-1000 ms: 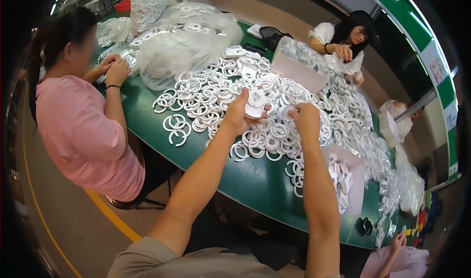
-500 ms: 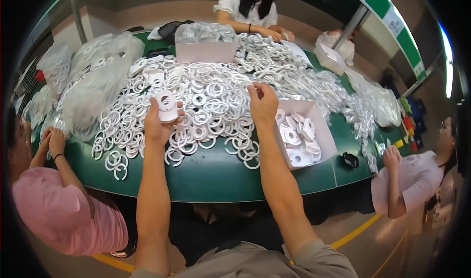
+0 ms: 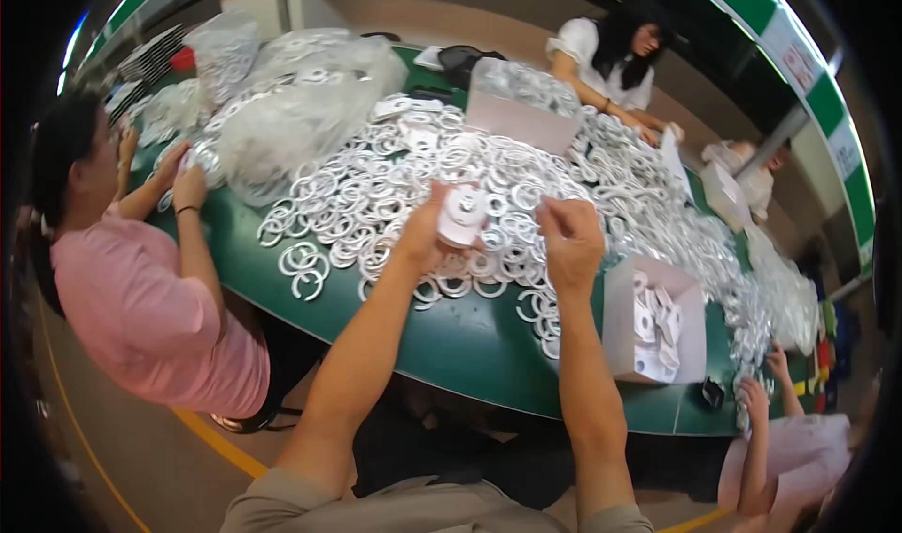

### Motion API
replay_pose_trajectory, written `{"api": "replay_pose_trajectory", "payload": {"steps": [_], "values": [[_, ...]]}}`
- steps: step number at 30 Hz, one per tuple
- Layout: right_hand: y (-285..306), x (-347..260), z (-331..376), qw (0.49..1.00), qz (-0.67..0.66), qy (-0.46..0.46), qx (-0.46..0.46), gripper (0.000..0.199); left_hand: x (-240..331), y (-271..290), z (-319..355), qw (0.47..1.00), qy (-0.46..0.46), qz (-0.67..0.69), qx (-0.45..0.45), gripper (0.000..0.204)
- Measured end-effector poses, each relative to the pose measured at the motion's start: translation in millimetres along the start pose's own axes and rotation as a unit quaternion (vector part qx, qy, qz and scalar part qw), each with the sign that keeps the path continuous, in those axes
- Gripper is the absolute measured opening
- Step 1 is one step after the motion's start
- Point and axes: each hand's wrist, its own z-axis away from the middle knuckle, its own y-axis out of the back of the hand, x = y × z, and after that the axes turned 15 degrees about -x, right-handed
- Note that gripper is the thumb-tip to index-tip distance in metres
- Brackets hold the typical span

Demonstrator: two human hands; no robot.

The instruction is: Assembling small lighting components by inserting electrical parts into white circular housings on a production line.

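My left hand [image 3: 425,229] is closed around a small stack of white cards with a round hole [image 3: 463,215], held up over the pile. Just to the right, my right hand [image 3: 573,242] is raised with its fingers pinched together. Whatever it may hold is too small or blurred to make out. Below both hands spreads a big heap of white open rings [image 3: 348,215] on the green table [image 3: 460,364]. A white box [image 3: 692,331] with more white holed cards inside stands to the right of my right forearm.
Behind the heap stands a pale box [image 3: 517,127] of clear-wrapped pieces. Large clear plastic bags [image 3: 291,133] lie at the left. A small black object [image 3: 712,392] sits near the right front edge. Co-workers are at the left [image 3: 155,298], far side [image 3: 611,63] and right [image 3: 785,458].
The view has turned left, so the table appears shifted to the right. My two hands have come nearer each other. The left hand still holds the cards.
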Motion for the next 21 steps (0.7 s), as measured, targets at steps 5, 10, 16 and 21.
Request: {"api": "replay_pose_trajectory", "payload": {"steps": [5,10,16,21], "values": [[-48.5,-21.2,10.5,0.987,0.022,0.063,-0.145,0.018,3.9,-16.0,8.1,1.0,0.016,0.014,0.013,0.068],[-43.9,-15.5,10.3,0.992,0.005,0.058,-0.109,0.021,-0.4,-12.4,2.1,0.999,-0.037,0.004,0.016,0.054],[-34.0,-24.5,2.0,0.986,0.069,0.131,-0.071,0.02,-3.6,-16.2,3.8,0.978,-0.007,-0.185,0.092,0.039],[-33.6,-7.4,3.4,0.979,0.105,0.086,-0.153,0.022,2.7,-22.3,6.3,0.998,-0.024,-0.051,0.01,0.037]]}}
